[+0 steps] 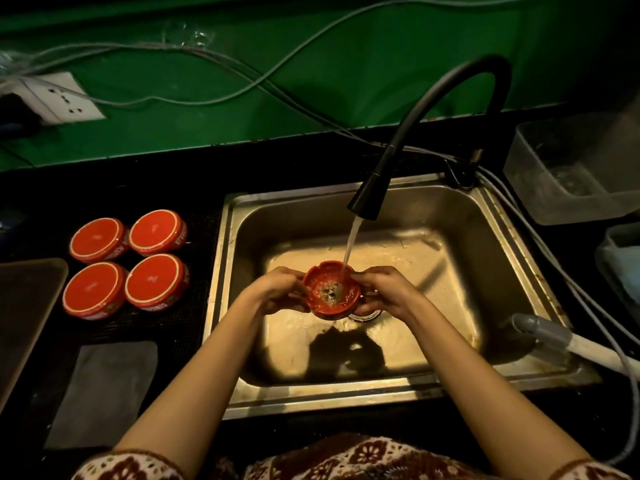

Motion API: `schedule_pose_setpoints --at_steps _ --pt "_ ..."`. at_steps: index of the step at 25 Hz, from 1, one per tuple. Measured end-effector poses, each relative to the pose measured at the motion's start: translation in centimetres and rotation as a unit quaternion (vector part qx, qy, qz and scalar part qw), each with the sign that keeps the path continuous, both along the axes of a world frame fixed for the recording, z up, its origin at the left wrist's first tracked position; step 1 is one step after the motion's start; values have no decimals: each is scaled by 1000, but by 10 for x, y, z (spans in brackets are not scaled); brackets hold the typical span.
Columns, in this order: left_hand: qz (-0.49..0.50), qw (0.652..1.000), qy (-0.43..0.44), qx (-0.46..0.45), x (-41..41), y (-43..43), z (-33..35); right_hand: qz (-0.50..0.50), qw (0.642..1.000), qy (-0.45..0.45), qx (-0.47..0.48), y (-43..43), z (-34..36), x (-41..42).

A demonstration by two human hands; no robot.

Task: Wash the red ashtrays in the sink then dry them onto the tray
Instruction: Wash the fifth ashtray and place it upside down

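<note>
Washing step's clearly in hand here: one red ashtray (332, 291) is held over the sink (346, 393) under the running tap (367, 199), gripped at its sides by the curled fingers of the left hand (277, 289) and the right hand (386, 289), and the grime inside likely gets rubbed out next.

Sink (346, 398) at centre right of the frame, set in the worktop (194, 174); faucet (371, 195) arches in from the upper right. Over the sink's middle, 1 ashtray (332, 289) is held between the hands, left hand (277, 289) and right hand (384, 289). Left of the sink, 4 ashtrays (154, 280) sit in a 2-by-2 block; tray (24, 313) at the left edge; cloth (104, 393) lower left. Container (568, 168) upper right.
</note>
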State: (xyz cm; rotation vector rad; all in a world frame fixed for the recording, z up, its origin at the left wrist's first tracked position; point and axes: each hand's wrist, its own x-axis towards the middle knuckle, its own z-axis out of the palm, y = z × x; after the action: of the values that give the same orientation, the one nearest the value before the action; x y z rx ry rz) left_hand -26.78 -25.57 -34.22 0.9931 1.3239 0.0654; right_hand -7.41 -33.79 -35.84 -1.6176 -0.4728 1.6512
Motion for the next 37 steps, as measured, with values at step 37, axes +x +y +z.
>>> schedule_pose_setpoints --at_steps 37 --pt "72 977 -89 179 4 -28 -20 47 988 -82 123 6 -11 22"
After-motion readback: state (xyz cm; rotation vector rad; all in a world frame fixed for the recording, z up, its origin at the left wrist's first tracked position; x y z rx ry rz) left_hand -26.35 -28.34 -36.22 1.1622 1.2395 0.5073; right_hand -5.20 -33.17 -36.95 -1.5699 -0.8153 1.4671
